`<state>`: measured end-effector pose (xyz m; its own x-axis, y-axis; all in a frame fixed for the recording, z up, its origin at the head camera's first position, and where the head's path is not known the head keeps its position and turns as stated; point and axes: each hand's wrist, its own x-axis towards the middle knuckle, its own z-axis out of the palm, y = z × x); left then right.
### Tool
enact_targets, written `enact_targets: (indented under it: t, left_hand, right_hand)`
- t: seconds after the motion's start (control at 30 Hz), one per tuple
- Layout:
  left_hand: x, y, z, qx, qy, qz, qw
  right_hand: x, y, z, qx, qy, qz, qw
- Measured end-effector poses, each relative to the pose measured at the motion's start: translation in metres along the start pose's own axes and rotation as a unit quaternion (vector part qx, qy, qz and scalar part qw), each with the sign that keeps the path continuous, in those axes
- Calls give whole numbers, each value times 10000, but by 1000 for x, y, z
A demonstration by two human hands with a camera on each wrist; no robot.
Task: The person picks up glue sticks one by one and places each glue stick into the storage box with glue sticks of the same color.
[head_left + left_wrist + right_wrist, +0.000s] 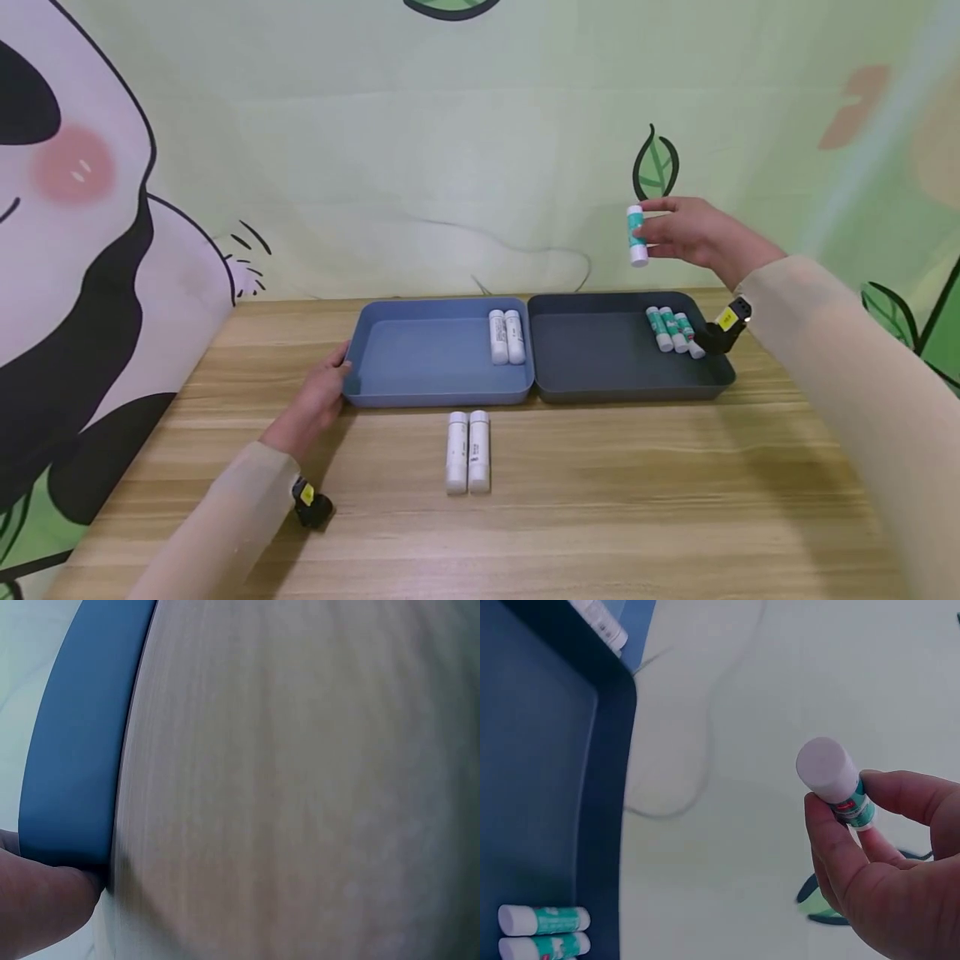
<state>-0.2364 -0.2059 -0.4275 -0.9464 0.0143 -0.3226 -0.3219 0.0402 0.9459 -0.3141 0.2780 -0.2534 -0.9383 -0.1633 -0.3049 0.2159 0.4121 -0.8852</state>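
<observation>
In the head view, my right hand holds a small glue stick with a teal label and white ends, raised above the back of the dark grey tray. Thumb and fingers pinch it around the label in the right wrist view. Several more teal glue sticks lie at the right inside that tray, partly behind the wrist camera. My left hand grips the left side of the blue tray, thumb against the outer wall. Two white tubes lie side by side at the right in the blue tray.
Two larger white tubes lie together on the wooden table, in front of the blue tray. Both trays stand side by side near the table's back edge. Behind rises a pale green printed backdrop with a panda on the left.
</observation>
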Motion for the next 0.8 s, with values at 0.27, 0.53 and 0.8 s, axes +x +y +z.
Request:
enact_targets:
  t: [0.27, 0.53, 0.8]
  left_hand:
    - [0, -1, 0, 31, -13, 30, 10000]
    - [-2, 1, 2, 70, 39, -116, 9999]
    - [1, 0, 1, 63, 73, -128, 9999]
  right_hand:
    - [16, 27, 1, -263, 168, 120, 9994]
    - [26, 57, 6, -380, 76, 334, 9987]
    - [29, 76, 11, -475, -46, 603, 9970]
